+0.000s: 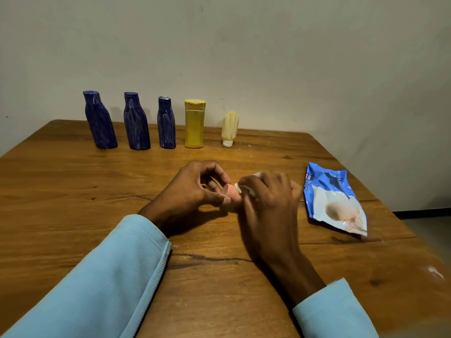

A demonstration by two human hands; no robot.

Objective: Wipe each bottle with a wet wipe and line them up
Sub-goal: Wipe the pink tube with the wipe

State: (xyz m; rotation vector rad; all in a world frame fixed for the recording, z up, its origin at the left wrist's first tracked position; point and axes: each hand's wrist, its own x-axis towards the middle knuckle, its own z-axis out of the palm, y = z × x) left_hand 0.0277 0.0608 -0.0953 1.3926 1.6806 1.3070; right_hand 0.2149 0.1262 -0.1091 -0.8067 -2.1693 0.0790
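A row stands along the far edge of the wooden table (73, 181): three dark blue bottles (99, 120) (136, 121) (166, 123), a yellow bottle (194, 123) and a small cream tube (230, 128) standing on its white cap. At mid-table my left hand (192, 189) pinches a small pink bottle (230, 191) by its end. My right hand (266, 203) grips a white wet wipe (246, 189) wrapped round the other end of that bottle. Most of the pink bottle is hidden by my fingers.
A blue and white wet-wipe pack (334, 198) lies flat on the table to the right of my hands. The table's right edge runs just past it. A plain wall rises behind the bottle row.
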